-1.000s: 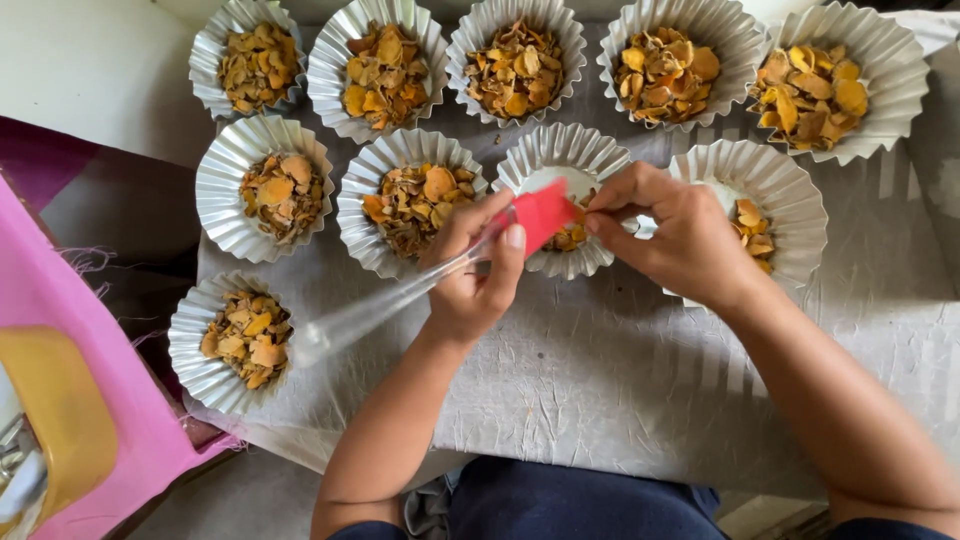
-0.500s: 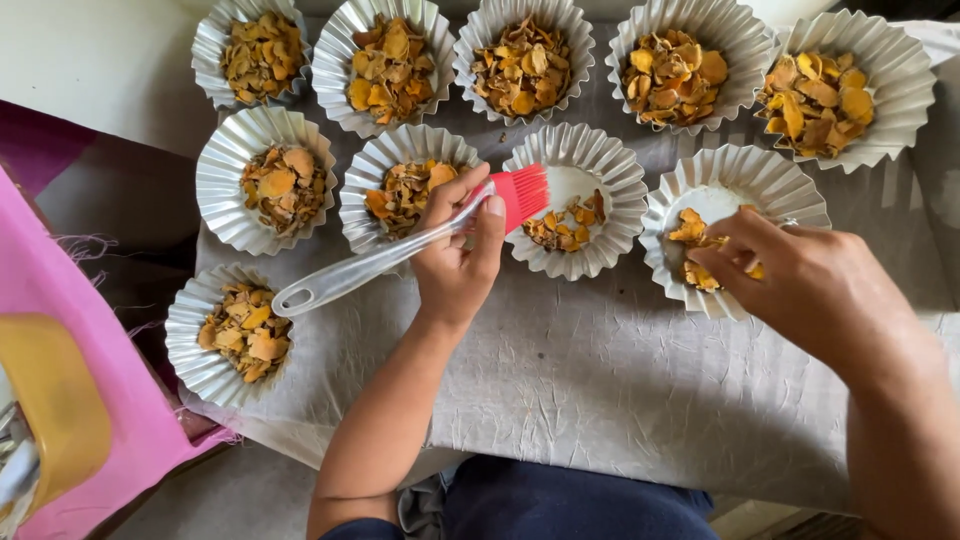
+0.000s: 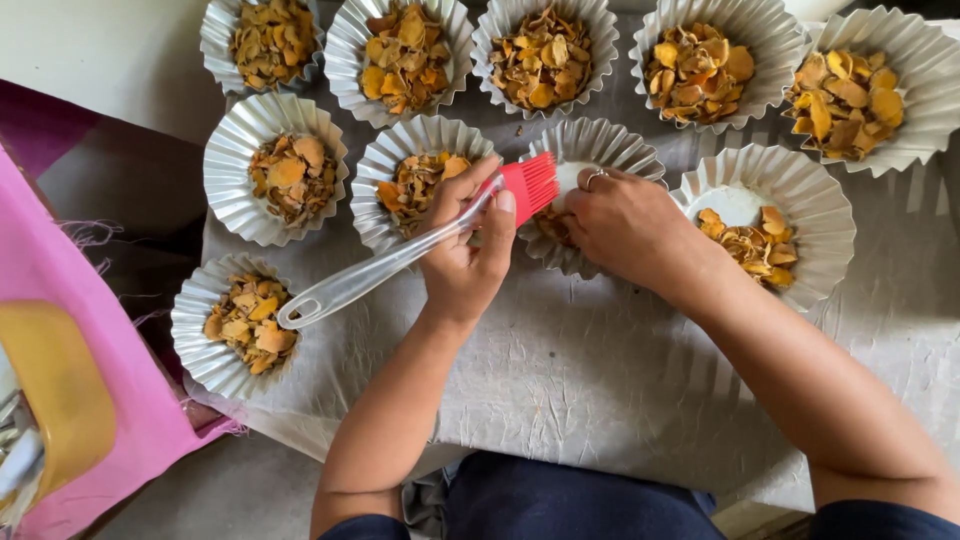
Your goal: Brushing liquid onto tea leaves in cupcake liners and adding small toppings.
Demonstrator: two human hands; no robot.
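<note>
My left hand (image 3: 468, 255) grips a silicone brush (image 3: 400, 252) with a clear handle and a red head (image 3: 527, 185). The red head rests at the left rim of a fluted foil cup (image 3: 610, 150) in the middle row. My right hand (image 3: 625, 225) reaches into that same cup, fingers closed over the dried orange-yellow slices inside; a ring shows on one finger. What the fingers pinch is hidden. To the right stands another foil cup (image 3: 790, 185), part filled with slices (image 3: 750, 240).
Several more foil cups of dried slices stand around: a row along the top (image 3: 545, 55), two at the left (image 3: 285, 170), one at the front left (image 3: 235, 325). All sit on a grey cloth (image 3: 600, 380). A pink fabric (image 3: 60, 300) and a yellow object (image 3: 50, 400) lie left.
My right hand moved left from the part-filled right cup back into the middle cup. My left hand and the brush stayed nearly in place.
</note>
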